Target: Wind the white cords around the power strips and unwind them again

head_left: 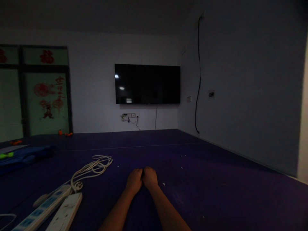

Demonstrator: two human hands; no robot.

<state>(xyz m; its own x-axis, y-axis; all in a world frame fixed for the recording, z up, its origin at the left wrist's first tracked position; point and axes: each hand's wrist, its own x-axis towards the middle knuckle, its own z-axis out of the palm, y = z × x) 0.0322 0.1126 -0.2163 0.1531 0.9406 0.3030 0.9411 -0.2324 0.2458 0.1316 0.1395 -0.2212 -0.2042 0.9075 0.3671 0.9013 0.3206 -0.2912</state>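
My left hand point(134, 181) and my right hand point(150, 177) are side by side over the purple table point(216, 192), knuckles close together. Both are closed, with the fingers curled down and out of sight. A small dark patch shows in the gap between them; whether it is an object or shadow I cannot tell. Left of my hands lies a coiled white cord point(97, 165) with a plug point(78, 185) near its lower end. Closer to me on that side are a long power strip point(45, 207) with blue socket faces and a shorter white power strip point(66, 210).
Blue cloth point(31, 154) with a bright yellow-green patch lies at the far left. Small orange items point(68, 134) sit by the back edge. White scraps point(182, 167) dot the surface to the right. A black television point(147, 84) hangs on the back wall; a dark cable point(199, 86) runs down the right wall.
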